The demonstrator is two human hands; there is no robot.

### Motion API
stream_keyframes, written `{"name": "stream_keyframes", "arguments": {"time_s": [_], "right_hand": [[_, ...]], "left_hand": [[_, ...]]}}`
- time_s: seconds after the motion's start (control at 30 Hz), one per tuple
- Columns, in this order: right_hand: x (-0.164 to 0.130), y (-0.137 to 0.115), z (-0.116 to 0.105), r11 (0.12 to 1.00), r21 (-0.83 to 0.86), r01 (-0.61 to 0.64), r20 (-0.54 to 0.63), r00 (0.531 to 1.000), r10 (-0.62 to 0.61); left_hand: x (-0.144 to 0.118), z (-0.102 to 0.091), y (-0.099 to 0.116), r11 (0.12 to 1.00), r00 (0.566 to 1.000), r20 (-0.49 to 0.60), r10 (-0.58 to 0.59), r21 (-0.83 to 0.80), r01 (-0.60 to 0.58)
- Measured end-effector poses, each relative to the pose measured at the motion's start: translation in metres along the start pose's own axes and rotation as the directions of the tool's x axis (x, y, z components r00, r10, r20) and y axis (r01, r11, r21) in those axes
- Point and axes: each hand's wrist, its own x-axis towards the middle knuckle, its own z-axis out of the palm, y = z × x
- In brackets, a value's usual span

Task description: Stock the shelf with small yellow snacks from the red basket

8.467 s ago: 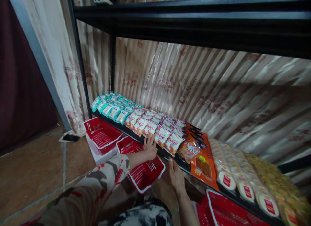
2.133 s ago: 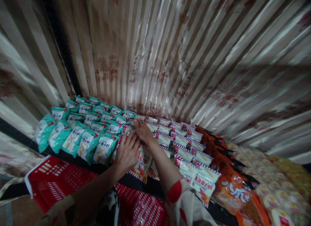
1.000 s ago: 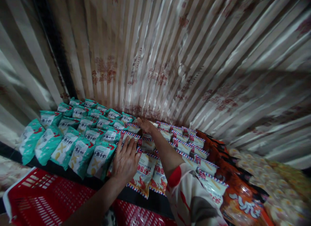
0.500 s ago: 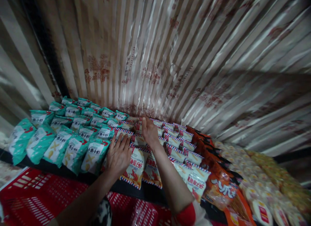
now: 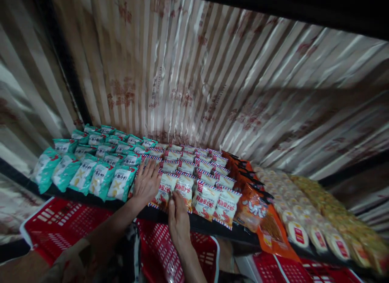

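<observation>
Shelf [image 5: 212, 230] carries white snack packets [image 5: 209, 196]; left hand [image 5: 146, 183] spread flat, right hand [image 5: 178, 219] fingers together, both touching them, 2 red baskets [image 5: 60, 230] below.

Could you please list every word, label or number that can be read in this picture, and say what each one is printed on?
"小鱼小虾": on the front teal snack packets.
White script on the orange bag: too blurred to read.
Red characters on the white packets by both hands: too blurred.
Red labels on the round cakes: too small.
</observation>
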Motion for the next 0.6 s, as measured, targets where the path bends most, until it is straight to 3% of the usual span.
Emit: {"name": "stream_keyframes", "arguments": {"time_s": [0.2, 0.33, 0.6], "right_hand": [[0.004, -0.007, 0.005, 0.993, 0.079, -0.084, 0.063, 0.995, 0.079], [0.01, -0.012, 0.003, 0.99, 0.106, -0.094, 0.088, 0.993, 0.085], [0.021, -0.015, -0.014, 1.0, -0.006, -0.029, 0.104, 0.994, 0.03]], "left_hand": [[-0.043, -0.01, 0.038, 0.998, 0.997, 0.037, 0.068, -0.011, -0.067], [-0.066, 0.003, 0.052, 0.994, 0.994, 0.034, 0.1, 0.041, -0.101], [-0.075, 0.032, 0.056, 0.992, 0.995, 0.012, 0.1, 0.077, -0.101]]}}
